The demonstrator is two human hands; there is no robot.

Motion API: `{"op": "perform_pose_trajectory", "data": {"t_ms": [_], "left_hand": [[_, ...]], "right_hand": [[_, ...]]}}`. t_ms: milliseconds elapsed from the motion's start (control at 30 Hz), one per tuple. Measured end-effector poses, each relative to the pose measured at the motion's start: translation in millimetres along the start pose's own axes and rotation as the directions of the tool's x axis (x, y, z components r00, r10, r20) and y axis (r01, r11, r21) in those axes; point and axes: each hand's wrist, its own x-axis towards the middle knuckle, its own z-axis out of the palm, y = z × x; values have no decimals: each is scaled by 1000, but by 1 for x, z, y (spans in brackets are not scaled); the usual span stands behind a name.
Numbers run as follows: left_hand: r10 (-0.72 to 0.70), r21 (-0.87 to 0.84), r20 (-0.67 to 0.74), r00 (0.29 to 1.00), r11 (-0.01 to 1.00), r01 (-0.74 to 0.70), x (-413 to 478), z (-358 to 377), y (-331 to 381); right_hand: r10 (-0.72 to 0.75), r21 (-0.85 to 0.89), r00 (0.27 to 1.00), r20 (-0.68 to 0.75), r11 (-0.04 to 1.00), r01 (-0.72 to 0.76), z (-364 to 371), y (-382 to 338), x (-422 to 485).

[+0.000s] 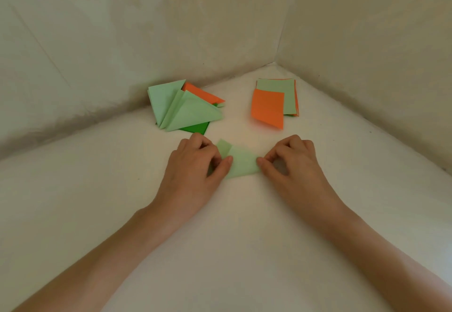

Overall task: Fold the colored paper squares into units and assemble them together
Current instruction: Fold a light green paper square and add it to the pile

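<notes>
Basically, the white worktop fills the lower view, boxed in by pale walls. At the back left sits a pile of folded triangles, light green on top with orange and dark green underneath. Back right, well apart from it, is a stack of flat squares, with a loose orange square overlapping its front-left corner. The left hand and right hand each pinch one end of a partly folded light green paper, which lies on the worktop between them.
</notes>
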Motion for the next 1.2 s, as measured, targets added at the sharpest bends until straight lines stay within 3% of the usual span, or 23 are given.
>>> {"op": "perform_pose_trajectory", "data": {"t_ms": [300,567,633,767,900,1200], "left_hand": [[-155,191,198,968,975,117,11,-8,15],[-12,183,114,993,983,-9,9,-2,18],[2,129,115,993,992,-17,10,-1,16],[-39,-170,112,993,984,58,11,0,19],[-138,-374,121,983,911,174,14,-4,18],[-141,-659,193,971,715,235,15,-15,17]], "right_hand": [[11,-45,1000,-22,999,-12,2,-2,2],[7,-39,1000,-28,999,-8,1,-3,3],[4,-43,1000,-26,999,-6,1,-3,3],[-5,-41,1000,-30,999,4,1,-3,3],[2,2,1000,-14,1000,-2,-1,-3,2],[-38,292,994,-105,954,68,-9,-8,-5]]}}
